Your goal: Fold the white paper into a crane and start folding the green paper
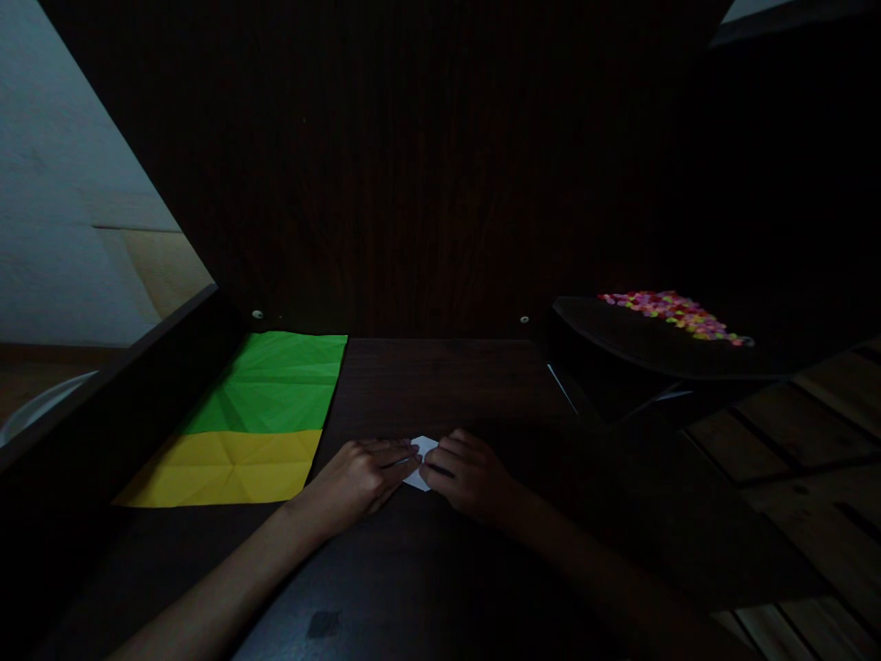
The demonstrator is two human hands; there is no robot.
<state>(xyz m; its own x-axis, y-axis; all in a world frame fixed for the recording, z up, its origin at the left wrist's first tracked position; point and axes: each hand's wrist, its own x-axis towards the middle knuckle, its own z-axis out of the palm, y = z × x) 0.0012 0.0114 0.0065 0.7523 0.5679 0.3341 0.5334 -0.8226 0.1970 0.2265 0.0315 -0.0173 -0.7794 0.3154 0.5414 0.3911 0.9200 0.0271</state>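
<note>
Paper, one small white piece (425, 445), lies on the dark wooden tabletop (433, 376), between the two bare hands of the person. Left hand (364, 473) has its fingers close together, and their tips press on the left side of this piece. Right hand (472, 473) has its fingers bent, with the tips on the right side of the same piece. Whether either hand also pinches the paper from below, I cannot tell.

To the left of the hands lie two creased paper sheets: one green sheet (279, 386), farther away, and one yellow sheet (234, 470), nearer; their edges meet. On the upright dark panel (413, 184) behind, two small round fittings (257, 314) are visible. At the right there is one dark object (606, 335), too dim to name, which bears many small pink, red and yellow pieces (674, 312), too many for counting.
</note>
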